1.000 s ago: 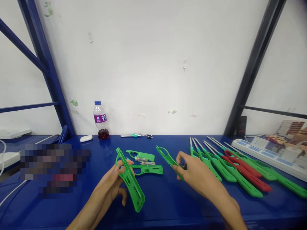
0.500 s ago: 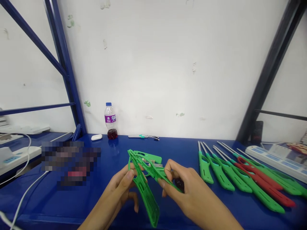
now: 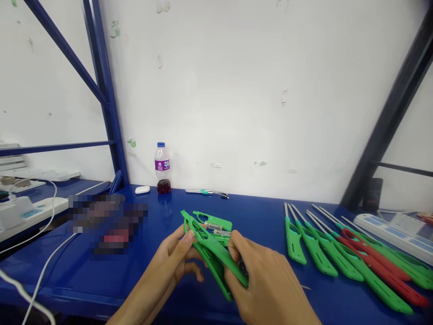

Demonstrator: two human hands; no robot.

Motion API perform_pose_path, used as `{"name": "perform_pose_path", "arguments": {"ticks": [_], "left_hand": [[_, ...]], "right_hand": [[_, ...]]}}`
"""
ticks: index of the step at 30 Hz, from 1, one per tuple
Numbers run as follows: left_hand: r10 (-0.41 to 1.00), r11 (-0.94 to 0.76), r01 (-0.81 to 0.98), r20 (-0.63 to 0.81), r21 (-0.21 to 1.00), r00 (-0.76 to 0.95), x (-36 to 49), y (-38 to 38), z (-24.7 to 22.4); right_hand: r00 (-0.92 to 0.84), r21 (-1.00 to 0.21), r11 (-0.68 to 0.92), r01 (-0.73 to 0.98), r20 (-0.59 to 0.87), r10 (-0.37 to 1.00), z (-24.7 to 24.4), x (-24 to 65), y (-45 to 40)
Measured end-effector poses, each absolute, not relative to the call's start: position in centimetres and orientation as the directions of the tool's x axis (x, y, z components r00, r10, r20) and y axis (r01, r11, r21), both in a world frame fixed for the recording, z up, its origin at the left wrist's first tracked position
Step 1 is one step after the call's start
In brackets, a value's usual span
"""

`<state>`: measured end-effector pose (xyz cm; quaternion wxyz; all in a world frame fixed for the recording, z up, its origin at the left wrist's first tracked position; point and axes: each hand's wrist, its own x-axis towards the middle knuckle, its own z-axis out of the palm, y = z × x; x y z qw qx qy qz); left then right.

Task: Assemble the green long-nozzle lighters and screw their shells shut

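My left hand (image 3: pixel 181 250) is closed on the nozzle end of a green lighter casing half (image 3: pixel 211 266), its thumb on top. Closed on the wide end of a second green casing half (image 3: pixel 219 248), my right hand (image 3: pixel 260 275) keeps it above the first. The halves meet near the narrow end and spread apart toward the handle. Something dark, mostly hidden, sits in my right palm. A thin pointed piece (image 3: pixel 306 287) shows past the right wrist. Just behind my hands lie another green casing piece (image 3: pixel 223 222) and metal lighter parts (image 3: pixel 216 226).
Several green long-neck lighters (image 3: pixel 296 243) and red ones (image 3: pixel 382 262) lie in a row at right, near a white power strip (image 3: pixel 395 234). At the back are a drink bottle (image 3: pixel 163 169), a white case (image 3: pixel 142 189) and a wired metal tube (image 3: pixel 203 192). Cables cross the left.
My right hand has moved left and tilted its casing half over the other, narrowing the gap between them. The view has shifted slightly to the left.
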<state>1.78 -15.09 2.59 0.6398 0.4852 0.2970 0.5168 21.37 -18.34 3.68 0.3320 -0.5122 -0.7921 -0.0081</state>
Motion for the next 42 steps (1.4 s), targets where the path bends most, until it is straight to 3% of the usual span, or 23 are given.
{"name": "perform_pose_path", "arguments": {"ticks": [8, 13, 18, 27, 42], "left_hand": [[0.945, 0.004, -0.368, 0.116, 0.930, 0.304, 1.8, -15.0, 2.4], [0.936, 0.015, -0.352, 0.111, 0.936, 0.335, 1.8, -15.0, 2.5], [0.937, -0.018, -0.366, 0.143, 0.931, 0.319, 1.6, -14.9, 2.1], [0.940, 0.023, -0.394, 0.115, 0.919, 0.323, 1.5, -14.8, 2.4], [0.945, -0.076, -0.319, 0.171, 0.945, 0.280, 1.2, -15.1, 2.5]], "right_hand": [[-0.239, -0.247, 0.445, 0.861, 0.578, 0.781, 3.9, 21.2, -18.6], [-0.310, -0.232, 0.513, 0.827, 0.573, 0.759, 3.6, 21.3, -18.4], [-0.346, -0.291, 0.541, 0.789, 0.518, 0.782, 4.3, 21.3, -18.6], [-0.271, -0.543, 0.425, 0.724, 0.343, 0.899, 6.3, 22.2, -19.7], [-0.303, -0.469, 0.442, 0.764, 0.345, 0.889, 4.7, 22.0, -19.3]]}}
